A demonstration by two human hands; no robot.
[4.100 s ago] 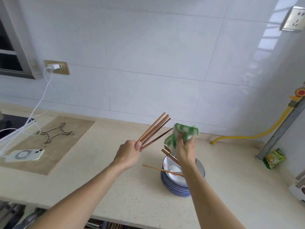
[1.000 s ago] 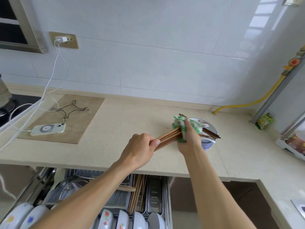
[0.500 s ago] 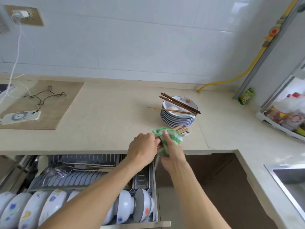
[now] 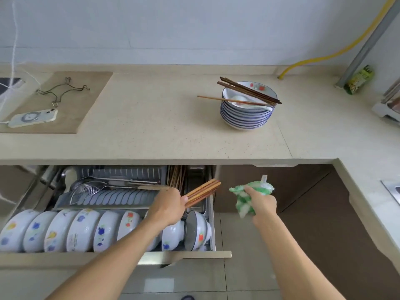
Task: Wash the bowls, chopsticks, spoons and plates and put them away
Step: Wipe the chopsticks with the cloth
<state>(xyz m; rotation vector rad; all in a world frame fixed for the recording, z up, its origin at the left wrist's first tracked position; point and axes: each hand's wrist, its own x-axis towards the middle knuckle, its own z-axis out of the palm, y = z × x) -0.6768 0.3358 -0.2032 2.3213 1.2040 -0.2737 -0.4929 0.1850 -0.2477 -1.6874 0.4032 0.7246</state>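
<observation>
My left hand [image 4: 167, 206] grips a bundle of brown chopsticks [image 4: 203, 190] over the right end of the open drawer rack [image 4: 211, 224]. More chopsticks [image 4: 176, 176] lie in a slot of the rack just beyond. My right hand [image 4: 260, 203] holds a green and white cloth [image 4: 246, 199] to the right of the drawer, apart from the bundle. On the counter stands a stack of blue-rimmed plates [image 4: 245, 116] with a white spoon [image 4: 240, 99] and several chopsticks [image 4: 249, 92] across the top.
White patterned bowls [image 4: 82, 231] stand on edge along the drawer's front row, with ladles [image 4: 91, 187] behind. A phone [image 4: 32, 118] on a cable and a wire trivet [image 4: 61, 90] lie on a board at left. A sink edge [image 4: 391, 189] shows at right.
My hands dropped from the counter to the drawer. The cloth came off the chopstick bundle, and my right hand moved right with it. The camera tilted downward.
</observation>
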